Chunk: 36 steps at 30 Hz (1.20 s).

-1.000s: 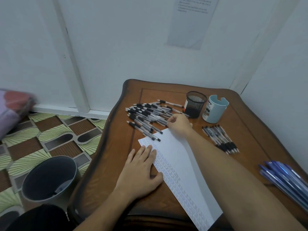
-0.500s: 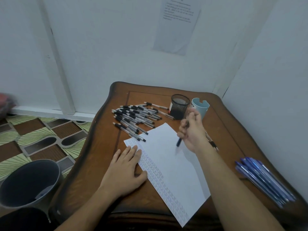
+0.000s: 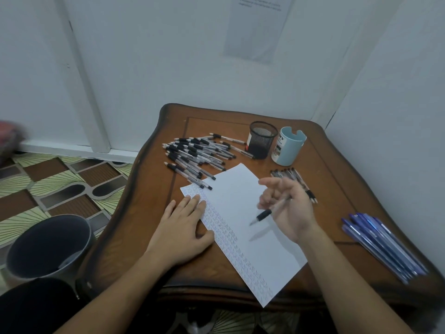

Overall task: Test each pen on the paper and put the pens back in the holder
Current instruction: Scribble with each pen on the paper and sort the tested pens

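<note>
Right hand (image 3: 287,208), fingers loosely curled round a pen (image 3: 267,213), tip slanting down-left just over the paper (image 3: 265,256); left hand (image 3: 180,227) pins it flat.

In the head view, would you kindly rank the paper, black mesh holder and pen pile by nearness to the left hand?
1. paper, partly under the left hand.
2. pen pile, just beyond it.
3. black mesh holder, at the back.
</note>
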Each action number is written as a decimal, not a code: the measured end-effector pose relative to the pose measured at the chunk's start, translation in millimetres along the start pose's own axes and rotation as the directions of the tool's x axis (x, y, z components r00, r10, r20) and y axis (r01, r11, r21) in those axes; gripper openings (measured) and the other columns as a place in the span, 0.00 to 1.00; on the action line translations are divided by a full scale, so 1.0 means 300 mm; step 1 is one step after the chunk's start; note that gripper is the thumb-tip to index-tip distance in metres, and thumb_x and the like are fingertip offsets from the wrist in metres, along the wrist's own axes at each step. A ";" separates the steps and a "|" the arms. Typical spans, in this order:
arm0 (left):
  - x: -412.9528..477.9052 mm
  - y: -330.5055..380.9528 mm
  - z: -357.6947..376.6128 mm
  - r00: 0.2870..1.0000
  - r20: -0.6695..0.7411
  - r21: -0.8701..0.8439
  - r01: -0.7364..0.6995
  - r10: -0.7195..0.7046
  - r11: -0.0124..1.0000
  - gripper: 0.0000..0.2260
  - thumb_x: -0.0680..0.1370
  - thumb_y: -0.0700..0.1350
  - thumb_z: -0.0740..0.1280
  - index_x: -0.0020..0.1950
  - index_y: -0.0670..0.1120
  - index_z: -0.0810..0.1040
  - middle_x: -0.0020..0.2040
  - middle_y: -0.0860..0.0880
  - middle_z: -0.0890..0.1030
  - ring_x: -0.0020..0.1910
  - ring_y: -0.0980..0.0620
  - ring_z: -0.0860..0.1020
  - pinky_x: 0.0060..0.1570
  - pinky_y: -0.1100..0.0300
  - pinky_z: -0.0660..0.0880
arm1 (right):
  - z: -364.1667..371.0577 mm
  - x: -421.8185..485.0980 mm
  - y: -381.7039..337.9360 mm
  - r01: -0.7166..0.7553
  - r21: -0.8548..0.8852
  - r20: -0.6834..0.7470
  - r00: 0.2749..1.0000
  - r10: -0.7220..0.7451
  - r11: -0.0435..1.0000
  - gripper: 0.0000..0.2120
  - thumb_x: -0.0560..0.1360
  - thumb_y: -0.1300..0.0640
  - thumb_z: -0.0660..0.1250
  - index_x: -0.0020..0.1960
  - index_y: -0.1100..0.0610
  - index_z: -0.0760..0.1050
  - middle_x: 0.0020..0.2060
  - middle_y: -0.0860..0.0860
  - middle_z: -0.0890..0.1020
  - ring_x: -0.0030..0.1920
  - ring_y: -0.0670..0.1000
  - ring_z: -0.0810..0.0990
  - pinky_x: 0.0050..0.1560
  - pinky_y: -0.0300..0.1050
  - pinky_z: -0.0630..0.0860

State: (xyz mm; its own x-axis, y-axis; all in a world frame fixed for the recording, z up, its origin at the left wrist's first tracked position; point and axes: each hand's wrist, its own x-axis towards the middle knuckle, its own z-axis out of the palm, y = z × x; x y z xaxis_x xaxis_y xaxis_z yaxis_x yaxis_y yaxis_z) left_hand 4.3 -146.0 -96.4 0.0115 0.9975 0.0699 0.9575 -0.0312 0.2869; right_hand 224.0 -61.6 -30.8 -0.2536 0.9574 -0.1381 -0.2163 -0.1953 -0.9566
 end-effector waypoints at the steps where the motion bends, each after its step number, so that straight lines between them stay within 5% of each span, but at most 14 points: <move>1: -0.002 0.000 0.000 1.000 0.005 0.005 -0.001 0.001 1.000 0.40 0.68 0.67 0.40 0.79 0.53 0.53 0.79 0.54 0.49 0.78 0.55 0.45 0.74 0.54 0.37 | -0.019 -0.005 0.021 -0.032 -0.043 -0.011 0.999 0.031 0.999 0.28 0.85 0.46 0.47 0.50 0.64 0.80 0.27 0.56 0.72 0.31 0.51 0.73 0.39 0.47 0.75; 4: -0.002 -0.001 -0.001 1.000 0.011 0.011 0.001 -0.002 1.000 0.40 0.68 0.67 0.40 0.79 0.54 0.50 0.79 0.54 0.49 0.77 0.56 0.45 0.74 0.54 0.38 | -0.038 -0.032 0.073 -0.099 -0.140 -0.008 0.995 0.099 0.985 0.33 0.75 0.34 0.51 0.53 0.60 0.82 0.32 0.59 0.80 0.31 0.52 0.78 0.33 0.45 0.72; 7: -0.002 -0.003 0.003 1.000 0.013 0.003 0.001 -0.001 1.000 0.38 0.69 0.67 0.40 0.79 0.57 0.49 0.79 0.54 0.49 0.78 0.55 0.45 0.74 0.53 0.38 | -0.042 -0.040 0.109 -0.012 -0.168 0.110 0.994 0.030 0.986 0.19 0.69 0.42 0.67 0.46 0.56 0.83 0.42 0.58 0.85 0.38 0.54 0.81 0.32 0.42 0.72; 9: -0.002 -0.003 0.007 1.000 0.018 0.007 -0.001 0.001 1.000 0.37 0.69 0.67 0.41 0.78 0.58 0.51 0.79 0.54 0.49 0.78 0.55 0.45 0.74 0.53 0.38 | -0.032 -0.034 0.125 0.025 -0.194 0.158 0.987 0.006 0.981 0.08 0.67 0.47 0.72 0.36 0.51 0.80 0.33 0.52 0.81 0.32 0.49 0.74 0.31 0.39 0.68; 11: -0.001 -0.003 0.009 1.000 0.019 0.003 -0.003 0.003 1.000 0.37 0.69 0.67 0.41 0.78 0.59 0.53 0.79 0.54 0.50 0.78 0.55 0.45 0.75 0.52 0.38 | -0.023 -0.025 0.144 0.046 -0.247 0.160 0.987 -0.006 0.968 0.10 0.70 0.45 0.70 0.34 0.49 0.77 0.28 0.51 0.77 0.29 0.48 0.70 0.30 0.39 0.65; 13: 0.000 -0.004 0.009 1.000 0.023 0.005 -0.004 0.004 1.000 0.37 0.69 0.67 0.41 0.78 0.59 0.53 0.79 0.54 0.49 0.78 0.55 0.45 0.75 0.52 0.38 | -0.019 -0.023 0.161 0.066 -0.258 0.214 0.977 -0.010 0.964 0.12 0.73 0.44 0.67 0.40 0.52 0.78 0.32 0.54 0.81 0.32 0.51 0.76 0.34 0.44 0.69; 16: 0.003 -0.007 0.012 1.000 0.018 -0.003 -0.005 0.005 1.000 0.36 0.70 0.67 0.42 0.78 0.58 0.54 0.79 0.53 0.50 0.78 0.54 0.45 0.75 0.51 0.39 | -0.017 -0.024 0.174 0.043 -0.252 0.278 0.960 0.029 0.967 0.08 0.72 0.52 0.73 0.37 0.55 0.78 0.33 0.53 0.81 0.38 0.50 0.81 0.47 0.49 0.77; 20: 0.003 -0.006 0.016 1.000 0.011 0.009 -0.001 0.001 1.000 0.37 0.69 0.67 0.42 0.78 0.58 0.55 0.79 0.53 0.51 0.78 0.54 0.46 0.75 0.52 0.39 | -0.021 -0.013 0.219 0.064 -0.332 0.163 0.987 -0.009 0.941 0.21 0.74 0.65 0.73 0.27 0.54 0.69 0.23 0.50 0.71 0.29 0.47 0.76 0.35 0.43 0.76; 25: 0.004 -0.007 0.016 1.000 0.014 -0.006 -0.008 0.008 1.000 0.36 0.70 0.67 0.42 0.78 0.58 0.55 0.79 0.53 0.51 0.78 0.54 0.46 0.75 0.51 0.39 | -0.030 -0.008 0.256 0.093 -0.450 0.154 0.988 -0.025 0.888 0.18 0.66 0.56 0.70 0.26 0.54 0.62 0.26 0.52 0.63 0.34 0.54 0.65 0.40 0.51 0.68; 36: 0.002 -0.006 0.015 1.000 0.023 0.031 -0.003 0.003 1.000 0.37 0.70 0.67 0.41 0.78 0.58 0.54 0.79 0.53 0.50 0.78 0.54 0.46 0.75 0.51 0.40 | -0.035 -0.012 0.265 0.144 -0.526 0.185 0.981 -0.053 0.838 0.17 0.67 0.55 0.70 0.27 0.54 0.62 0.27 0.53 0.64 0.34 0.53 0.66 0.39 0.50 0.67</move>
State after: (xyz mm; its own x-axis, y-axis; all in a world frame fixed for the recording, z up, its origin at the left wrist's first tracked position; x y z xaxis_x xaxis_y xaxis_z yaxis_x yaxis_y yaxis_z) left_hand 3.9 -144.9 -101.1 0.0207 0.9986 0.0488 0.9658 -0.0326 0.2572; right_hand 217.6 -78.5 -109.1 -0.4114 0.9107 -0.0374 0.2785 0.0865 -0.9565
